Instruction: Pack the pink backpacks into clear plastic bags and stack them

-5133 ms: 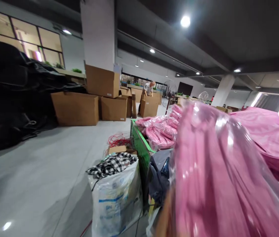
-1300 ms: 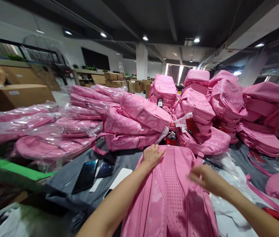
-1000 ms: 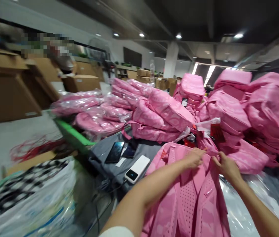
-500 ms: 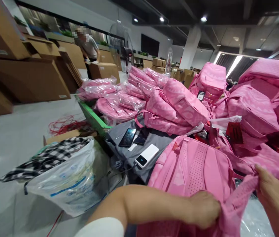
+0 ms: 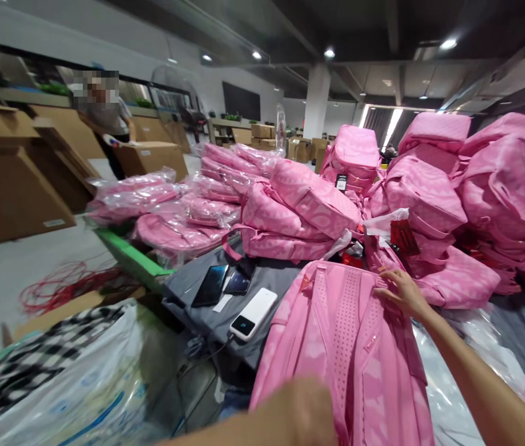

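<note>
A pink patterned backpack (image 5: 318, 334) lies in front of me with its padded straps and perforated back panel facing up. My right hand (image 5: 402, 292) rests at its upper right edge, fingers stretched out and apart on the strap side. Low over the backpack's lower left part is my left hand (image 5: 306, 402), smeared by motion, so its fingers cannot be made out. Just left of the backpack, a white power bank (image 5: 254, 314) with a lit display lies on grey cloth (image 5: 183, 282), a cable plugged into it. Beyond it are two dark phones, one of them (image 5: 210, 285) nearer the cloth's left side.
Several pink backpacks (image 5: 425, 192) are heaped behind and to the right. Plastic-wrapped pink bags (image 5: 179, 232) lie in a green-edged bin (image 5: 127, 254). At lower left is a white plastic bag (image 5: 104, 371) with checked cloth. A person (image 5: 104, 118) stands by cardboard boxes (image 5: 151, 160).
My right hand has let go of the pink strap and moved to the backpack's upper edge. My left hand has moved left, away from the strap. The view has turned right.
</note>
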A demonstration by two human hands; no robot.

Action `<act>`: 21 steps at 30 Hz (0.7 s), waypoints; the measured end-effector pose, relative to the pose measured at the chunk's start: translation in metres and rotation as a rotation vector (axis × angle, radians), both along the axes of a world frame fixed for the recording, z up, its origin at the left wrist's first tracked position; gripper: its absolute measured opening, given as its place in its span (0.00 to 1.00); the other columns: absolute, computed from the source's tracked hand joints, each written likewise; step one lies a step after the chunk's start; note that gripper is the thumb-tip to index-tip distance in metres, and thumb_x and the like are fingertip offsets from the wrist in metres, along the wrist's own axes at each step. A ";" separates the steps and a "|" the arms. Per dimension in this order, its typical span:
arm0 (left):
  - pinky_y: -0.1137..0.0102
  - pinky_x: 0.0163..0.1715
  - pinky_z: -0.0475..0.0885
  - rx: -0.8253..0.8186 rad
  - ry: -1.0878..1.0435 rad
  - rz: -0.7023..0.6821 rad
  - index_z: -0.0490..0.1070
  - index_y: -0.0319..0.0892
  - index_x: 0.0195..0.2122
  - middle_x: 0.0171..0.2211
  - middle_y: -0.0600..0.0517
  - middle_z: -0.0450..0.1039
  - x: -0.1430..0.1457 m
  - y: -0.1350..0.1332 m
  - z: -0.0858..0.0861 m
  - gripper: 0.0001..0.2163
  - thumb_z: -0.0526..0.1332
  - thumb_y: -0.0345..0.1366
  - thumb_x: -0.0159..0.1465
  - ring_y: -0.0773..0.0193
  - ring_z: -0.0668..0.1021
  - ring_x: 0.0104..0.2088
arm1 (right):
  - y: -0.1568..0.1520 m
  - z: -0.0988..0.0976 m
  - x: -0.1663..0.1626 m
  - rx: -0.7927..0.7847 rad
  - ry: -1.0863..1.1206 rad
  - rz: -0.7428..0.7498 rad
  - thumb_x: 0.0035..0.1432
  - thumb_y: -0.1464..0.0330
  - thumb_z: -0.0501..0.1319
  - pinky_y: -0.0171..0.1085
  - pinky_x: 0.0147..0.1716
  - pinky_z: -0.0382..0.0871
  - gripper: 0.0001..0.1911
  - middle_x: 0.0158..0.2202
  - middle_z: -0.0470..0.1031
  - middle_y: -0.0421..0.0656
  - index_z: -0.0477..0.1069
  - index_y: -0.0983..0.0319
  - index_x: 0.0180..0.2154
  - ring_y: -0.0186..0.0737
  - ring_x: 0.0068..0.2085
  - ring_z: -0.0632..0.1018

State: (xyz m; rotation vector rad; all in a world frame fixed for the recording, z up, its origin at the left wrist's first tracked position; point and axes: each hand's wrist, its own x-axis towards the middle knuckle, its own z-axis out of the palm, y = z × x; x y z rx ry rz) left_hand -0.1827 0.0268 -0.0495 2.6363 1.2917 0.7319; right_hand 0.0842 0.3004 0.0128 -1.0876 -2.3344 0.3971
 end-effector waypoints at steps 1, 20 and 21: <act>0.65 0.49 0.71 0.015 -0.037 0.058 0.77 0.50 0.45 0.44 0.50 0.81 -0.016 0.028 0.010 0.09 0.59 0.42 0.70 0.58 0.78 0.47 | 0.006 -0.009 -0.002 0.081 -0.053 -0.017 0.54 0.48 0.66 0.52 0.53 0.70 0.27 0.51 0.76 0.52 0.75 0.58 0.49 0.56 0.53 0.75; 0.50 0.66 0.66 0.152 -0.272 0.329 0.65 0.44 0.64 0.62 0.43 0.68 -0.048 0.164 -0.049 0.25 0.62 0.31 0.65 0.51 0.69 0.65 | -0.086 -0.094 -0.002 0.530 -0.045 -0.040 0.69 0.65 0.57 0.55 0.58 0.70 0.23 0.55 0.74 0.50 0.65 0.56 0.64 0.52 0.58 0.74; 0.50 0.66 0.66 0.183 -0.243 0.314 0.65 0.44 0.65 0.62 0.43 0.69 -0.048 0.159 -0.054 0.24 0.60 0.31 0.67 0.51 0.69 0.65 | -0.093 -0.096 0.002 0.527 -0.074 -0.028 0.70 0.67 0.55 0.54 0.58 0.70 0.23 0.55 0.75 0.49 0.65 0.55 0.65 0.51 0.58 0.74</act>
